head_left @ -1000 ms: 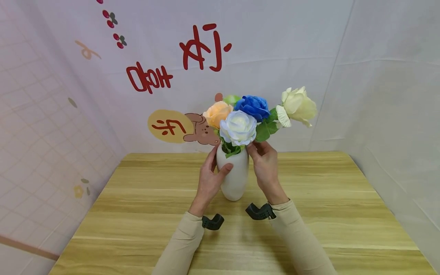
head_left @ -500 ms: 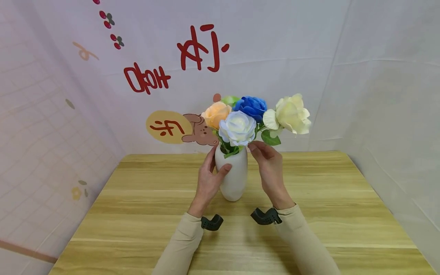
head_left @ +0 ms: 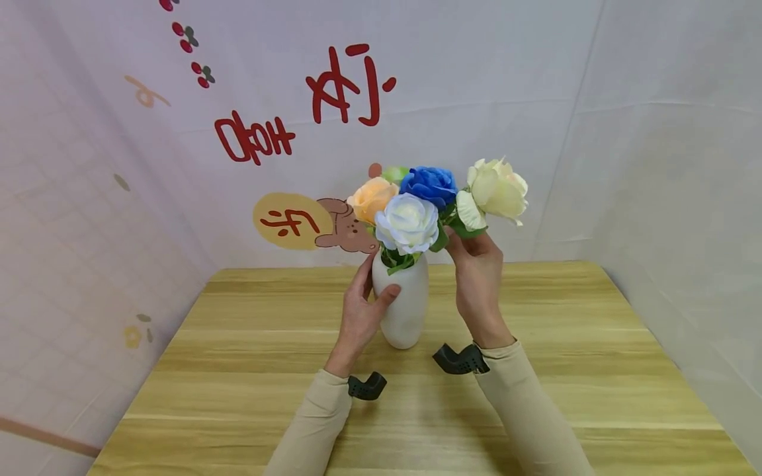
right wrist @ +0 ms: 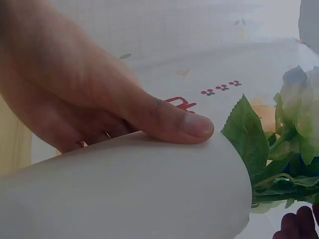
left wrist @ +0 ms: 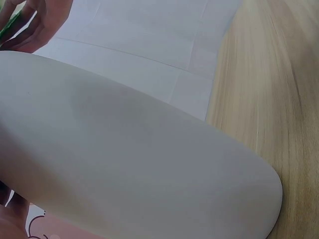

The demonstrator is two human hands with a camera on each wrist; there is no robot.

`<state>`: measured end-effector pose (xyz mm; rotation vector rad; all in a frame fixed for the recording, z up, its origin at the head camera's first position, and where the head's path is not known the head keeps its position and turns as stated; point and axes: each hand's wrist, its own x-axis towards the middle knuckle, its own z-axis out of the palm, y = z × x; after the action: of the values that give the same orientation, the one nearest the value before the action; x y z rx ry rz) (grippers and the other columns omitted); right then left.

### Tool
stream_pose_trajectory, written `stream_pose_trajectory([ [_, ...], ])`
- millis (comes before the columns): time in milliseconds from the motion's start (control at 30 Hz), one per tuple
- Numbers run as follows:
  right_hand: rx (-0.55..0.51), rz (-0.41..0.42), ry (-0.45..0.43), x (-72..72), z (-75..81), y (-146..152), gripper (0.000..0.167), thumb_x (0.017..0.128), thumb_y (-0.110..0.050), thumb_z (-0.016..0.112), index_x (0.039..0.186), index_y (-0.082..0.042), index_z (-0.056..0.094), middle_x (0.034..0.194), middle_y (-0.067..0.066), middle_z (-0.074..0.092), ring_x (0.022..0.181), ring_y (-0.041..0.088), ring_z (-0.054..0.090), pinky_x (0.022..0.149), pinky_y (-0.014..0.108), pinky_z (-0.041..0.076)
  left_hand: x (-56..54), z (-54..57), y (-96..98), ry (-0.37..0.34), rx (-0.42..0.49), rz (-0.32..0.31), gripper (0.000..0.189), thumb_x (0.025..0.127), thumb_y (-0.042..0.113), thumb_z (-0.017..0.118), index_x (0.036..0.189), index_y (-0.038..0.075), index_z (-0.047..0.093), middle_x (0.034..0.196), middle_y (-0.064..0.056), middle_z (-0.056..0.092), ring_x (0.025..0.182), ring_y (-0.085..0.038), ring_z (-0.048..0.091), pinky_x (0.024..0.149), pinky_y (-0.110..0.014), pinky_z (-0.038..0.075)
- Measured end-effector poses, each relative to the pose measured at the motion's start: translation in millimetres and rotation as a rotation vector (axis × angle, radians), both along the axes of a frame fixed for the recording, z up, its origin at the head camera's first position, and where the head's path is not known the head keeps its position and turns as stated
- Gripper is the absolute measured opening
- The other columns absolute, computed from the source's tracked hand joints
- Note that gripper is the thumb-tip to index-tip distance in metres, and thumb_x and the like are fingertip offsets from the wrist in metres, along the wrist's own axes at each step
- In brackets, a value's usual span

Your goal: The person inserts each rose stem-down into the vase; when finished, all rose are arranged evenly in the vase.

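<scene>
A white vase (head_left: 401, 311) stands upright on the wooden table. My left hand (head_left: 366, 301) grips its left side, with the thumb across the front, as the right wrist view also shows. The vase holds a peach rose (head_left: 372, 199), a blue rose (head_left: 431, 185) and a pale blue-white rose (head_left: 407, 223), all artificial. On the right, a cream rose (head_left: 497, 190) leans outward. My right hand (head_left: 481, 281) pinches the cream rose's stem just below its leaves; the fingertips are partly hidden. In the left wrist view, green shows between the right hand's fingers (left wrist: 47, 22).
The wooden table (head_left: 595, 370) extends around the vase on both sides. Close behind it hangs a pale backdrop (head_left: 506, 79) with red lettering and cartoon prints. A dark bracket (head_left: 367, 386) sits at the left wrist and another bracket (head_left: 457, 360) at the right.
The right hand has slid from the vase's mouth up and to the right, under the cream rose. That rose has turned and shifted left, nearer the others. The left hand keeps its place.
</scene>
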<state>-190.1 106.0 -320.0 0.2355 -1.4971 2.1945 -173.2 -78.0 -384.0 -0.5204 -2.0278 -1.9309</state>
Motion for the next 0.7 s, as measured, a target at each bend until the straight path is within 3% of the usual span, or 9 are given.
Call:
stream_pose_trajectory([
  [133,0.034,-0.030,-0.011,-2.2,-0.5,-1.8,0.030,0.097,-0.014,0.075,0.123,0.001,0.073,0.110,0.006,0.075,0.109,0.024,0.068,0.096,0.035,0.056,8.9,11.1,1.9,0.016,0.004,0.010,0.090,0.095,0.053,0.072,0.160,0.002,0.035,0.158,-0.020,0.044,0.142,-0.035,0.046,0.118,-0.053,0.037],
  [367,0.113,-0.083,0.000,-0.1,-9.6,-4.8,0.023,0.096,-0.009,0.073,0.114,0.006,0.075,0.097,-0.001,0.076,0.097,0.019,0.071,0.087,0.030,0.059,-6.6,-9.5,-1.0,0.017,-0.003,0.010,0.093,0.093,0.053,0.074,0.161,0.005,0.034,0.159,-0.016,0.043,0.142,-0.033,0.047,0.117,-0.054,0.038],
  [533,0.117,-0.058,0.036,-1.2,-15.0,-7.6,0.025,0.096,-0.004,0.072,0.117,0.008,0.073,0.100,-0.001,0.076,0.098,0.019,0.072,0.086,0.030,0.060,-11.6,-12.1,-1.7,0.040,-0.017,0.015,0.097,0.090,0.063,0.072,0.162,0.008,0.035,0.159,-0.009,0.044,0.142,-0.026,0.048,0.117,-0.050,0.039],
  [700,0.175,-0.040,-0.013,-2.3,-24.7,-9.3,0.025,0.095,-0.005,0.071,0.117,0.007,0.074,0.109,0.009,0.075,0.106,0.020,0.072,0.091,0.031,0.059,-9.7,-11.1,-1.6,0.030,-0.040,0.028,0.095,0.090,0.066,0.069,0.162,0.014,0.037,0.158,-0.006,0.045,0.141,-0.023,0.049,0.117,-0.049,0.040],
])
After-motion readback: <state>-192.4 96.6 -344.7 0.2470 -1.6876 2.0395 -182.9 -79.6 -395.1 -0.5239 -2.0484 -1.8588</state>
